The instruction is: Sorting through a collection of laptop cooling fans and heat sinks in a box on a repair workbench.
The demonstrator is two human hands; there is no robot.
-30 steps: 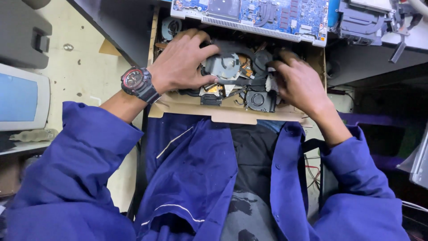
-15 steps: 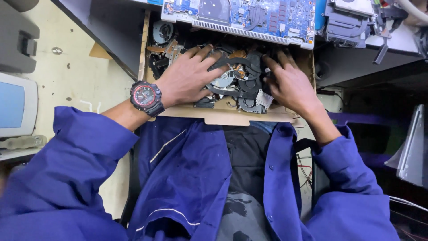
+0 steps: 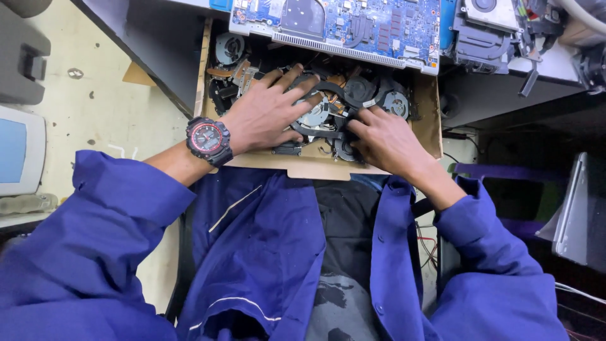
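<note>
A shallow cardboard box (image 3: 328, 169) rests on my lap, full of several small black cooling fans (image 3: 385, 100) with copper heat pipes. My left hand (image 3: 268, 113), with a black and red wristwatch (image 3: 208, 140) on the wrist, lies flat on the pile with fingers spread, touching a fan (image 3: 314, 115) near the middle. My right hand (image 3: 379, 137) presses on the fans just to the right of it, fingers bent down into the heap. Neither hand has visibly lifted anything. I wear a blue work jacket.
A blue circuit board (image 3: 341, 25) lies across the box's far edge on a dark desk (image 3: 158, 44). More dismantled parts (image 3: 486, 31) sit at the top right. A pale monitor (image 3: 19, 151) stands at the left, a grey panel (image 3: 574, 215) at the right.
Both hands have shifted over the fans; my right hand moved left towards the middle of the box, and my left hand's fingers spread wider. The view tilted slightly.
</note>
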